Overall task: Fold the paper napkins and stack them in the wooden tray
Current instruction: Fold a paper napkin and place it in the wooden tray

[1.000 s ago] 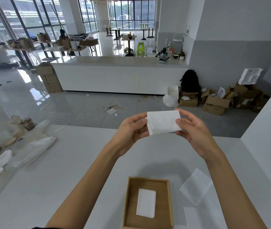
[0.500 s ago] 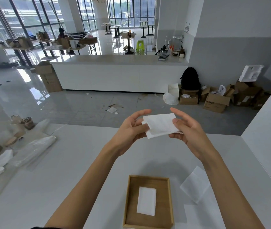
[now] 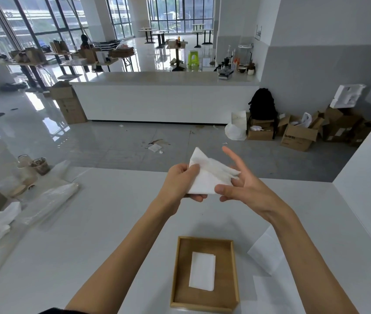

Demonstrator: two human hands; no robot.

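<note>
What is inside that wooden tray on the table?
One folded white napkin lies flat in the wooden tray, with bare wood around it. Whether more napkins lie beneath it cannot be seen.

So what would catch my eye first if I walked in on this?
Probably the white napkin, held up mid-fold above the white table by the left hand and right hand. Below them, near the table's front edge, a wooden tray holds one folded napkin, with loose sheets lying just right of it.

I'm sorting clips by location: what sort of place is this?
Probably a cafe or canteen being set up: a long white service counter, bistro tables by tall windows, and opened cardboard boxes on the floor.
</note>
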